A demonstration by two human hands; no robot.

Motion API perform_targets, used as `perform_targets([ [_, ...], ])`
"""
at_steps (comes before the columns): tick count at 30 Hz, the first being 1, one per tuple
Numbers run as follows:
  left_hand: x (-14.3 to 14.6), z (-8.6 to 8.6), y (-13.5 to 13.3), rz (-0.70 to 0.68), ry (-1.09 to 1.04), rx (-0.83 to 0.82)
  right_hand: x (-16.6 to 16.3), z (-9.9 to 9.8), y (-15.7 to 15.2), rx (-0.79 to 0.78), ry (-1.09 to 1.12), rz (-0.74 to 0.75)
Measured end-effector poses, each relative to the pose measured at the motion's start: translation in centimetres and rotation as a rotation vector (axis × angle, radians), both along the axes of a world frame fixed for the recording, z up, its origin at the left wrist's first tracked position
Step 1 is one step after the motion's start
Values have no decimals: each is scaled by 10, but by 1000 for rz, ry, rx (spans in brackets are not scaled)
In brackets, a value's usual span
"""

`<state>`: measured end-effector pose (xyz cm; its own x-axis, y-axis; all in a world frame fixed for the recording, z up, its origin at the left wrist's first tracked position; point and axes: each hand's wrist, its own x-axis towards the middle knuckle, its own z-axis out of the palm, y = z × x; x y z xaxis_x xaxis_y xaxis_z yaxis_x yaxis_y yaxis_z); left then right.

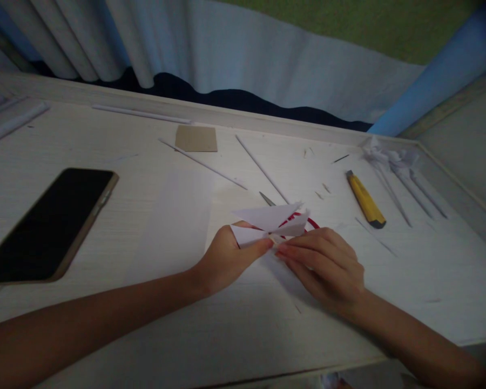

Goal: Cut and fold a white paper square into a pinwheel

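No text, label or number can be read anywhere.

Folded white paper [272,222] between left hand [227,259] and right hand [324,265].

The folded white paper shape [267,219] has two pointy flaps. It is pinched at its bottom, points aiming right.

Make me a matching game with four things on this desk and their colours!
Things:
1. phone
2. cutter knife
3. cardboard piece
4. folded paper

Colours:
A. white
B. yellow
C. black
D. brown

Pairs: 1-C, 2-B, 3-D, 4-A
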<state>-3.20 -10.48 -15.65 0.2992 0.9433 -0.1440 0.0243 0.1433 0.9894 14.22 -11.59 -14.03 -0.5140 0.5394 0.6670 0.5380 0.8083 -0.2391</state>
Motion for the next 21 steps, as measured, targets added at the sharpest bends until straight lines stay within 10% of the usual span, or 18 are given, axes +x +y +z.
perform_targets([
  [11,-11,2,19,-229,119,-35,5,-6,6,-271,183,-98],
  [17,-28,31,29,-474,663,163,4,-14,14,-418,-6,-99],
  [21,-31,50,21,-265,1234,530,2,-21,15,-381,-75,-80],
])
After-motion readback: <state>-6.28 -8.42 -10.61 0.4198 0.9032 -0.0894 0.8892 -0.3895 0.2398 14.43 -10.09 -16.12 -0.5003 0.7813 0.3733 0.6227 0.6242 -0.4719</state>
